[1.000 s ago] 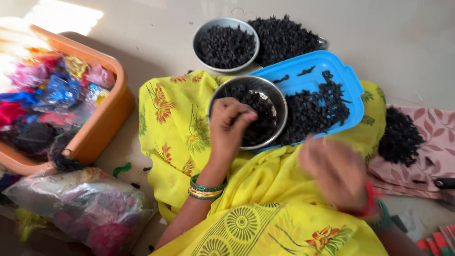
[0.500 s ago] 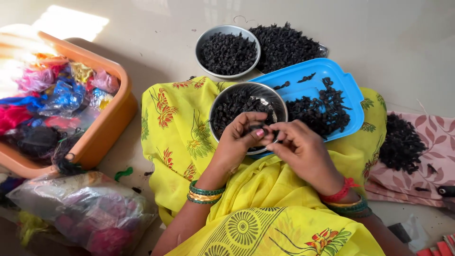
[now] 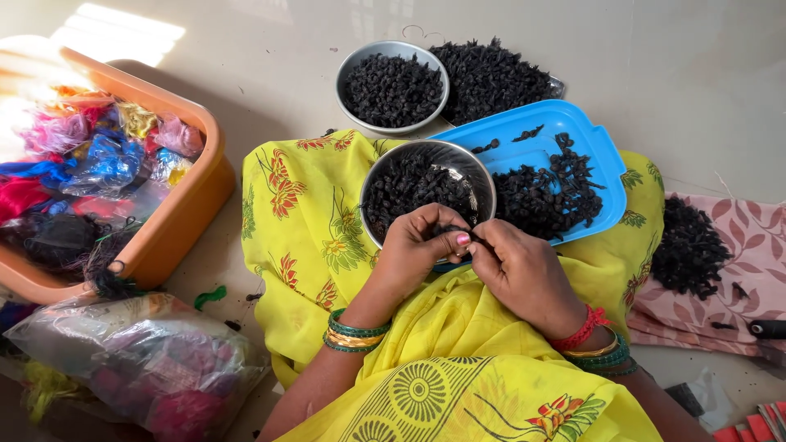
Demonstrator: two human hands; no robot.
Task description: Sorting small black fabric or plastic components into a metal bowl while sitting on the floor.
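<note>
Pinching small black piece (image 3: 453,230) at frame centre, my left hand (image 3: 419,250) and right hand (image 3: 524,274) meeting fingertip to fingertip, fingers closing tight on it. Both wrists angling inward over my yellow lap. Piece hovering over near rim of steel bowl (image 3: 483,176); blue tray (image 3: 565,131) lying just right of bowl.

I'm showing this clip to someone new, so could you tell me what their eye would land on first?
Probably the bright yellow cloth across the person's lap at the centre, where the left hand and right hand pinch a small black piece between them over a metal bowl of similar black pieces. A blue tray of the same pieces sits just right of it, and an orange tub of colourful scraps stands far left.
</note>
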